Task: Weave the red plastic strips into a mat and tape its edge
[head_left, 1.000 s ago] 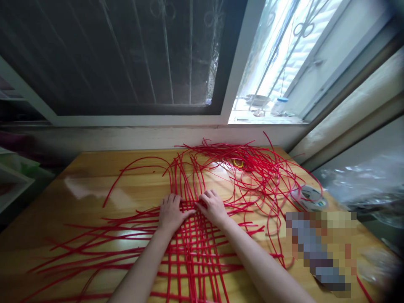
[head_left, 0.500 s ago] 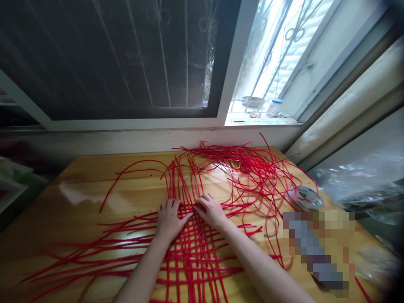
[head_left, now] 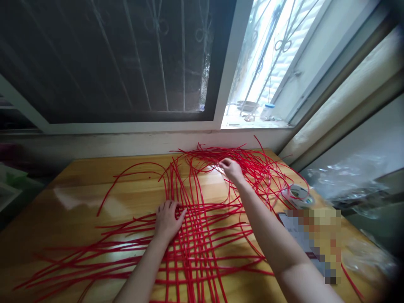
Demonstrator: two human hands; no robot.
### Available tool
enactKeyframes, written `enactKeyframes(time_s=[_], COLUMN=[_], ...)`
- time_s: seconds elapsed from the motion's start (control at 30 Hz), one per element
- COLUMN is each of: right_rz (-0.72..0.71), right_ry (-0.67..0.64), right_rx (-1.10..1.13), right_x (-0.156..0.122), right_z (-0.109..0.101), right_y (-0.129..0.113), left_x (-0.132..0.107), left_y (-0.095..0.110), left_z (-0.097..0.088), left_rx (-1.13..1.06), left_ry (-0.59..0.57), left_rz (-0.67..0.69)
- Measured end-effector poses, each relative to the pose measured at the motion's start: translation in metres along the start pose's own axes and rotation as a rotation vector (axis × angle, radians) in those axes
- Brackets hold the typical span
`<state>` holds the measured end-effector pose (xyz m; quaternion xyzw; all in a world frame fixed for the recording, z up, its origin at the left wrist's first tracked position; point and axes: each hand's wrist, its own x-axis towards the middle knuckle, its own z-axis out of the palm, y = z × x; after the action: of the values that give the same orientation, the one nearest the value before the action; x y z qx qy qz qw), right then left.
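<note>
Window biggest on my feed: dark screen left and middle, bright barred gap on the right. Below it I had the wooden counter, pushed up near the wall. Weave lay flat on the counter, front and centre: red strands crossed in an open grid, tighter toward the middle, loose ends running out left, right and toward the window. Pile of loose red strands sat at the far right of the counter, tangled, spilling toward the weave. Clear plastic off to the right, crumpled.

Hands next. I had the left hand palm down on the weave's left upper part, fingers loosely extended, thumb spread out over the grid. Right hand was out at the pile's left side, fingers curled in among the strands; I couldn't tell if it pinched one.

Smaller stuff: grey sheet beside the right forearm, partly pixelated. Tape roll near the counter's right edge, just beside the pile. Bowl on the sill, and smallest I logged, a blue-capped jar just right of it.
</note>
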<state>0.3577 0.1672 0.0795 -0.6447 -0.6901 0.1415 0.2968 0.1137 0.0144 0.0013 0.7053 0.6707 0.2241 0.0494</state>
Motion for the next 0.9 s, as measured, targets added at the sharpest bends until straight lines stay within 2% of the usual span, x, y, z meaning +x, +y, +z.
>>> enactKeyframes(time_s=[0.07, 0.17, 0.23, 0.3, 0.33, 0.4, 0.43, 0.47, 0.57, 0.67, 0.77, 0.9], right_rz=[-0.020, -0.136, -0.172, -0.183, -0.195, -0.239, -0.277, -0.316, -0.481, -0.545, -0.546, -0.495], right_ry=[0.084, 0.273, 0.189, -0.056, -0.216, -0.499, -0.586, -0.612, -0.549, -0.520, -0.526, -0.485], right_rx=[0.077, 0.435, 0.677, 0.788, 0.779, 0.624, 0.503, 0.364, 0.028, -0.075, -0.065, -0.082], right_x=[0.003, -0.005, -0.015, -0.024, -0.028, -0.037, -0.042, -0.048, -0.070, -0.092, -0.099, -0.089], right_z=[-0.024, -0.057, -0.071, -0.074, -0.070, -0.055, -0.043, -0.030, 0.011, 0.041, 0.056, 0.061], right_y=[-0.022, -0.063, -0.088, -0.105, -0.110, -0.115, -0.115, -0.114, -0.109, -0.103, -0.096, -0.083], left_x=[0.000, 0.000, 0.000, -0.001, -0.001, -0.003, -0.003, -0.004, -0.002, 0.005, 0.012, 0.016], left_y=[0.000, 0.001, 0.001, 0.001, 0.000, 0.000, 0.000, 0.000, -0.004, -0.013, -0.028, -0.051], left_z=[0.000, 0.000, -0.001, -0.002, -0.004, -0.007, -0.008, -0.009, -0.010, -0.011, -0.018, -0.035], left_rx=[0.001, -0.001, -0.017, -0.069, -0.117, -0.270, -0.376, -0.500, -0.907, -1.159, -1.191, -1.138], left_ry=[0.012, 0.058, 0.125, 0.201, 0.235, 0.263, 0.265, 0.267, 0.308, 0.464, 0.631, 0.796], left_rz=[0.002, 0.018, 0.028, 0.035, 0.036, 0.029, 0.014, -0.015, -0.186, -0.424, -0.551, -0.639])
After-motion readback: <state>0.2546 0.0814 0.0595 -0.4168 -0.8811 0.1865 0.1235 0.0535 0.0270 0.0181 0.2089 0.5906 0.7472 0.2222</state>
